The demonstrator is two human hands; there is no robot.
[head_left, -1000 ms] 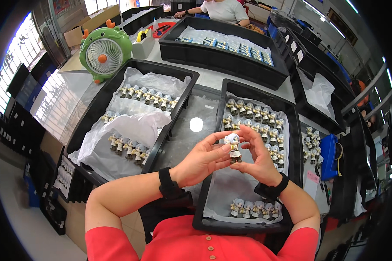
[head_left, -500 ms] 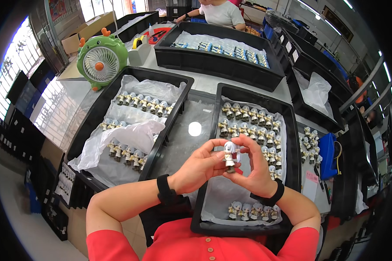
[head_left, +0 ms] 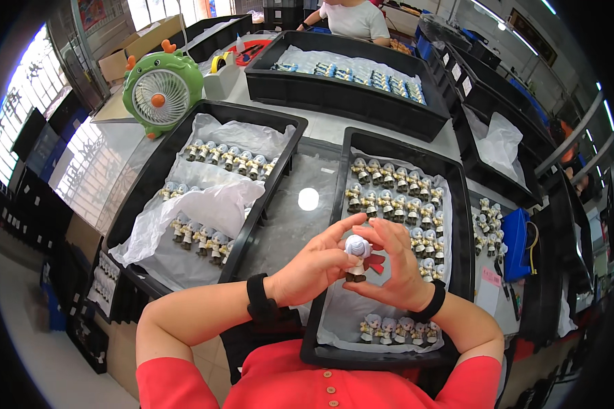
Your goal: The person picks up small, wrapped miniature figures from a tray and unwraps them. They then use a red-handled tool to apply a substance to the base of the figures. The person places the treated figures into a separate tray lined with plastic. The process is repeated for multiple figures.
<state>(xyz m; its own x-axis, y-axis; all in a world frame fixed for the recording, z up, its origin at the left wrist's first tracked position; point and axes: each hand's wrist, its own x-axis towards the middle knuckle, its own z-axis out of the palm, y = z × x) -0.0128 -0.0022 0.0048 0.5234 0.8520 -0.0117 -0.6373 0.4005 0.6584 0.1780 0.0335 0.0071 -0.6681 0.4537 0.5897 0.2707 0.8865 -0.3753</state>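
Observation:
In my left hand [head_left: 310, 269], between thumb and fingers, is a small figurine [head_left: 356, 253] with pale lilac hair, a white-and-gold outfit and dark feet. Its hair side faces up toward me. My right hand [head_left: 397, 269] curls around it from the other side, fingertips near its head and thumb by its feet. A small red piece [head_left: 375, 263] shows between the figurine and my right palm; what it belongs to I cannot make out. Both hands are above a black tray [head_left: 465, 235] lined with white sheet, where rows of similar figurines [head_left: 397, 178] lie.
Another black tray [head_left: 295, 140] with figurines and a crumpled white sheet [head_left: 201, 213] stands at left. A green fan [head_left: 162, 92] is behind it. A large black bin [head_left: 341, 95] stands at the back, near a person in white [head_left: 358, 22]. A blue case [head_left: 516, 245] lies at right.
The figurine has been turned, from its front showing to the back of its hair showing. My fingers have shifted around it, and more of the red piece shows.

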